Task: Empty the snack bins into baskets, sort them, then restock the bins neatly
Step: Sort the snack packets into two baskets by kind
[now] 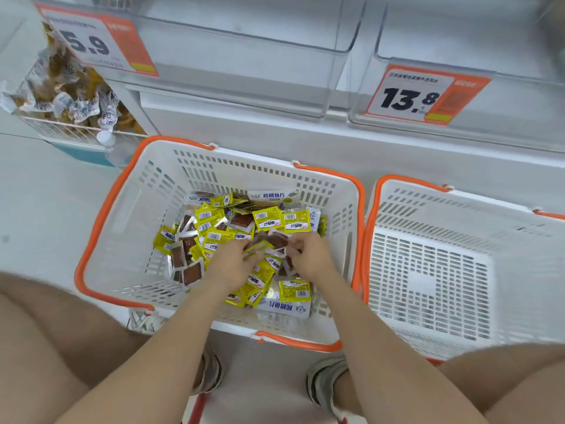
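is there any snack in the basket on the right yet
No, the right basket shows only its bare slotted floor; the snack packets lie in the left basket.

Fingertips of the left hand (234, 264) and right hand (310, 255) hide among snack packets (269, 218); the right basket (428, 215) is cut by the frame edge.

The pale floor (46, 191) carries a white, orange-handled basket (128, 240) (snack packets (269, 218) heaped inside); a second basket (428, 209) stands touching its right side, two sandalled feet (324, 381) just on its near side, and a wire rack (76, 130) beyond its far left corner
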A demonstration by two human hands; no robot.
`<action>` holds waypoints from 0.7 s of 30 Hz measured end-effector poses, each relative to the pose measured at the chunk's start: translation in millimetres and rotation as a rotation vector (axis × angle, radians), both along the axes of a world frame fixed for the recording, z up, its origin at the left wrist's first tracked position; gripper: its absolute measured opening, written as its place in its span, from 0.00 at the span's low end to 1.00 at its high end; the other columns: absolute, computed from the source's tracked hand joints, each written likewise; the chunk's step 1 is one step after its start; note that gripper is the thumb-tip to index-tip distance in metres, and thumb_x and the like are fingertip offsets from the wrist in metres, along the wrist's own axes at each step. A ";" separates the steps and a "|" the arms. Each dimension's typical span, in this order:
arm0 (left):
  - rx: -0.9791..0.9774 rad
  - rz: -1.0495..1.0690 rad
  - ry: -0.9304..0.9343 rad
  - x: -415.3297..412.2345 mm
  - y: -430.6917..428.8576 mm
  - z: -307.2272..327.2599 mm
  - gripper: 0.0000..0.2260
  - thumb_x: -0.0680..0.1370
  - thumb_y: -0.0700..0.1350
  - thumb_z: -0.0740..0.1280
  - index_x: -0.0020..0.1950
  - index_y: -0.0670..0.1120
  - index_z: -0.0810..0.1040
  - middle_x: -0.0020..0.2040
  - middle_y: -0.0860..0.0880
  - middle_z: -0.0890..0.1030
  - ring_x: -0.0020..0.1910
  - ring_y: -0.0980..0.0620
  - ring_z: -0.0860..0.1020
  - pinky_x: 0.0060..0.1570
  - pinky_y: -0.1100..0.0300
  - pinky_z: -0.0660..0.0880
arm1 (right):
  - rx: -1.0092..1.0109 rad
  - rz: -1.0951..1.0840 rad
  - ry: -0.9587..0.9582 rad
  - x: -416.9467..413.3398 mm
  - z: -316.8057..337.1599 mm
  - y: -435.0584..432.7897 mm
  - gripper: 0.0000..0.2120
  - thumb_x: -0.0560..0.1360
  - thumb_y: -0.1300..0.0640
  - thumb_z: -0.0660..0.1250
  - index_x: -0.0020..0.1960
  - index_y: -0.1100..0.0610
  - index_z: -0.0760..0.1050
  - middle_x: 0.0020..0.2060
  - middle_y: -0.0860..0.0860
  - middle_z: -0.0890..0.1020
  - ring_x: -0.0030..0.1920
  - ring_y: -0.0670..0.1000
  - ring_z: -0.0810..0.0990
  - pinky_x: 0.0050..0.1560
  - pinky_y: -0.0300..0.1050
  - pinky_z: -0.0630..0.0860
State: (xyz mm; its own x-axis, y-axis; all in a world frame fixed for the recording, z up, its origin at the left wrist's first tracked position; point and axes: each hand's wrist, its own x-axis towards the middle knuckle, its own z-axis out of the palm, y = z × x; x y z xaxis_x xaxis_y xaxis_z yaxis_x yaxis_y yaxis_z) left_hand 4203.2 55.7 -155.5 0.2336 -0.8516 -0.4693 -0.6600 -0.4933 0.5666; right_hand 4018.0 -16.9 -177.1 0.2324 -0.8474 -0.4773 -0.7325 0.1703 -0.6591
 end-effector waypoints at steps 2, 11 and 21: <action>-0.004 0.117 -0.008 4.8 2.6 0.9 0.09 0.82 0.49 0.70 0.54 0.43 0.80 0.41 0.48 0.83 0.38 0.48 0.81 0.38 0.53 0.77 | -0.014 -0.094 -0.044 -4.0 10.7 -1.2 0.08 0.80 0.61 0.71 0.44 0.50 0.83 0.43 0.47 0.85 0.44 0.46 0.84 0.49 0.45 0.82; -0.068 0.199 0.133 -14.0 -4.6 36.0 0.16 0.84 0.48 0.66 0.70 0.43 0.75 0.49 0.44 0.85 0.44 0.46 0.84 0.47 0.48 0.80 | -0.245 -0.067 -0.028 -21.2 81.1 -9.5 0.11 0.76 0.59 0.70 0.36 0.52 0.82 0.33 0.45 0.85 0.37 0.44 0.83 0.42 0.39 0.79; -0.347 -0.138 0.271 -125.6 -47.2 121.1 0.10 0.77 0.46 0.70 0.57 0.47 0.78 0.45 0.50 0.82 0.36 0.58 0.75 0.39 0.56 0.70 | -0.276 -0.750 -0.226 -158.1 146.0 -22.5 0.10 0.66 0.52 0.72 0.34 0.54 0.72 0.27 0.48 0.79 0.32 0.52 0.79 0.39 0.48 0.77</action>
State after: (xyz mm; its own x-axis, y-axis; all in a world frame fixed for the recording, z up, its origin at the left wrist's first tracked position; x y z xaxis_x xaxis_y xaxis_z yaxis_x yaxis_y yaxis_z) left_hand 4077.6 8.5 -34.4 0.0152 -0.9836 -0.1799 -0.5110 -0.1623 0.8441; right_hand 3859.9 -39.4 -31.1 -0.3756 -0.8953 -0.2394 -0.3339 0.3717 -0.8662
